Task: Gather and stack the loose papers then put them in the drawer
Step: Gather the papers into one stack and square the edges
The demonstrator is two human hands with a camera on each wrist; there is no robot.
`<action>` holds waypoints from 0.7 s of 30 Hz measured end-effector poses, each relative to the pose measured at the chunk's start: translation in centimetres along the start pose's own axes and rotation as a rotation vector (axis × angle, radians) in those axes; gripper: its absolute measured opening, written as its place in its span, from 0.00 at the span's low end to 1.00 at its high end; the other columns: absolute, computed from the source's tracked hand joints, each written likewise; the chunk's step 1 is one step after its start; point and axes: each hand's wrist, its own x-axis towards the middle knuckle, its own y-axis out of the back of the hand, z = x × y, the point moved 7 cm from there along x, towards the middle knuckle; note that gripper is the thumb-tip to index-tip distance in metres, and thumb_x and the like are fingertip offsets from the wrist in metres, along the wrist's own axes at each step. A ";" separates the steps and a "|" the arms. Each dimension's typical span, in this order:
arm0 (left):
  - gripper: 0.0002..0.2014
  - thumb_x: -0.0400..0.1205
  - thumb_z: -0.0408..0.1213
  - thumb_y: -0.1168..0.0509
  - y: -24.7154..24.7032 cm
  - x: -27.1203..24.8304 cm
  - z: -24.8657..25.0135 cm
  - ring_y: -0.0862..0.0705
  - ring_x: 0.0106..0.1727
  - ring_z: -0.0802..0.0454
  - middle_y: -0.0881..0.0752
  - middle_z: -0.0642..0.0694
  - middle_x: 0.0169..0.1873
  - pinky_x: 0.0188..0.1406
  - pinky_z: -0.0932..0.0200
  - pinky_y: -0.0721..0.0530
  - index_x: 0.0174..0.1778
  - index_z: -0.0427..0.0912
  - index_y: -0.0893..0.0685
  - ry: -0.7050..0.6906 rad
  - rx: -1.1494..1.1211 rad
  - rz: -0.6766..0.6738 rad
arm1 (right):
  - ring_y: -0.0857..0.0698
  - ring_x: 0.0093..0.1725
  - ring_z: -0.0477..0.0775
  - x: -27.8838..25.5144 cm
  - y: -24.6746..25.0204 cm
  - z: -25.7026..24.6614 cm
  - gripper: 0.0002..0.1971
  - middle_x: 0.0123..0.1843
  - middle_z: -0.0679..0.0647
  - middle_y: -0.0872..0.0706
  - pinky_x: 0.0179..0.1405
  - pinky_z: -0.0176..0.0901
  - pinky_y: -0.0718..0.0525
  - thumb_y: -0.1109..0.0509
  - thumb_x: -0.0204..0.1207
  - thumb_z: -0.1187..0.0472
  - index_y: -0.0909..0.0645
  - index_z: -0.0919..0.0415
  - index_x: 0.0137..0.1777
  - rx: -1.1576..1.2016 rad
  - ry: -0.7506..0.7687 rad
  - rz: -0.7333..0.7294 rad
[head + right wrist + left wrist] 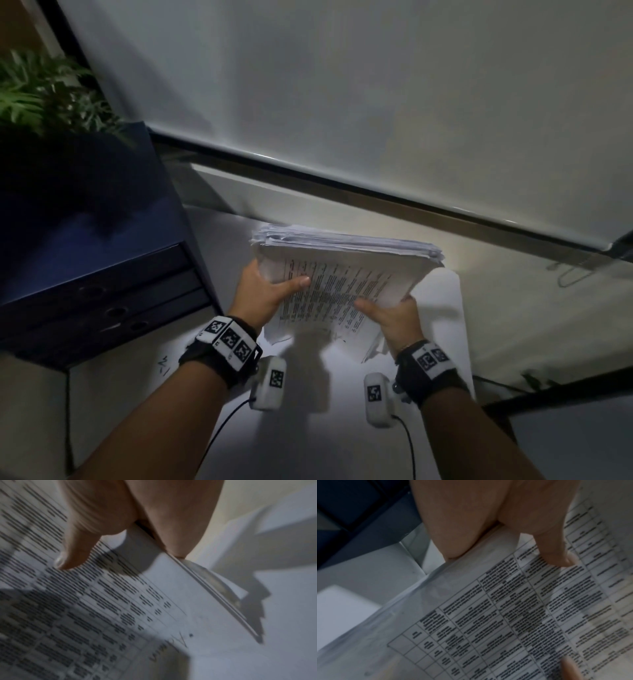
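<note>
A thick stack of printed papers (342, 274) is lifted above the white desk, its top sheet a table of text (505, 615) (85, 615). My left hand (267, 291) grips the stack's left edge, thumb on top and fingers hidden underneath. My right hand (394, 315) grips the right near corner the same way, thumb pressed on the print. The dark blue drawer unit (96, 274) stands to the left, its stacked drawer fronts all pushed in. A loose white sheet (442, 325) lies on the desk under and right of the stack.
A green plant (44, 92) stands on the blue unit at the far left. A white roller blind (376, 102) fills the back, with a sill below it. A paper clip (575, 274) lies on the desk at the right. The desk's edge (531, 397) runs at lower right.
</note>
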 end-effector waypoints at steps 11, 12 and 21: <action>0.17 0.68 0.29 0.19 1.0 -1.3 1.5 0.09 0.44 0.60 0.08 0.51 0.42 0.40 0.64 0.11 0.50 0.44 0.12 -0.190 -0.101 0.289 | 0.08 0.36 0.38 -1.6 0.1 -2.1 0.12 0.37 0.44 0.08 0.33 0.30 0.13 0.14 0.63 0.68 0.12 0.56 0.43 -0.027 0.082 0.104; 0.23 0.66 0.30 0.17 1.2 -1.4 1.3 0.09 0.48 0.56 0.08 0.46 0.47 0.44 0.60 0.09 0.56 0.38 0.15 -0.183 -0.114 0.271 | 0.10 0.32 0.38 -1.6 0.2 -2.5 0.13 0.34 0.45 0.09 0.30 0.31 0.14 0.13 0.62 0.67 0.13 0.59 0.41 -0.060 0.100 0.110; 0.19 0.70 0.32 0.20 1.1 -1.1 -0.5 0.09 0.46 0.59 0.07 0.48 0.46 0.45 0.65 0.13 0.57 0.36 0.11 -0.118 0.017 0.223 | 0.08 0.43 0.54 -0.8 -0.2 2.1 0.16 0.45 0.66 0.07 0.48 0.50 0.08 0.14 0.62 0.65 0.10 0.72 0.47 0.003 -0.021 0.146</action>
